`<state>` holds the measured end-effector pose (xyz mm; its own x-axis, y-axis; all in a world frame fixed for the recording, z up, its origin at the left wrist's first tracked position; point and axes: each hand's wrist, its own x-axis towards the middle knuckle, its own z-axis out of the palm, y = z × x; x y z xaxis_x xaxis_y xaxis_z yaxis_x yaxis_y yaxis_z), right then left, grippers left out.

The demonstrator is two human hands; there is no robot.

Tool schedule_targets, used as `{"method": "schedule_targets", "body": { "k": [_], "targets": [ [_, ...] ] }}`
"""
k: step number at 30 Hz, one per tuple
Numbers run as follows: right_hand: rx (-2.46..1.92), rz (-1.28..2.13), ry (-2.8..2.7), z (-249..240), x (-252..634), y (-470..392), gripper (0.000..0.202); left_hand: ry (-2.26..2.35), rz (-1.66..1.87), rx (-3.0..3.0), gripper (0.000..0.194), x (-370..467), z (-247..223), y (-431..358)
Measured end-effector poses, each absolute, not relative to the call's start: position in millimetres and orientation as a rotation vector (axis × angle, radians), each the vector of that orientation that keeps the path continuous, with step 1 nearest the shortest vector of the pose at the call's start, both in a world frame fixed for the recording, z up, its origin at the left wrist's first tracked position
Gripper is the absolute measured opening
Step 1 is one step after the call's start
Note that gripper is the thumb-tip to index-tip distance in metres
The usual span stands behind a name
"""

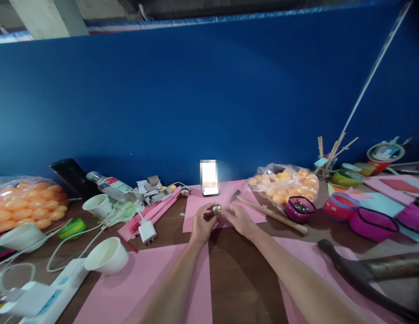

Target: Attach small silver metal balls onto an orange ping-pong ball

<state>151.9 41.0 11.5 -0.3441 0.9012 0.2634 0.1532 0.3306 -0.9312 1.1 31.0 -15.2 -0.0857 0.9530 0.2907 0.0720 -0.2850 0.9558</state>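
Observation:
Above the pink paper (192, 220) in the middle, my left hand (203, 222) is closed around a shiny silver ball (216, 208), which shows between its thumb and fingers. My right hand (241, 220) is just to the right of the ball. Its fingers are bent and drawn together toward the ball; whether they touch it or pinch something small cannot be made out. A small hammer (273, 213) with a wooden handle lies right behind my right hand. Upright behind both hands is a phone (210, 180) with a bright screen. Another silver ball (185, 192) rests farther left.
A large hammer (344, 265) lies at the right front. A purple pouch (300, 209) of small metal pieces stands near a bag of orange balls (287, 180). To the left are a white cup (107, 256), a power strip (61, 292), cables and a charger (148, 231). A blue partition (209, 99) rises behind.

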Motion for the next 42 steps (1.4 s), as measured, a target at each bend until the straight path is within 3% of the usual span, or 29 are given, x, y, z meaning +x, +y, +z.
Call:
{"method": "schedule_targets", "body": {
  "k": [18, 42],
  "targets": [
    [-0.976, 1.057, -1.777, 9.9, 152.7, 42.3, 0.027, 1.199, 1.452, 1.465, 0.038, 2.7, -12.2, 31.8],
    [-1.028, 0.991, -1.777, 9.7, 150.7, 41.8, 0.017, 1.244, 1.448, 1.488, 0.03, 3.2, -10.5, 29.0]
  ]
}}
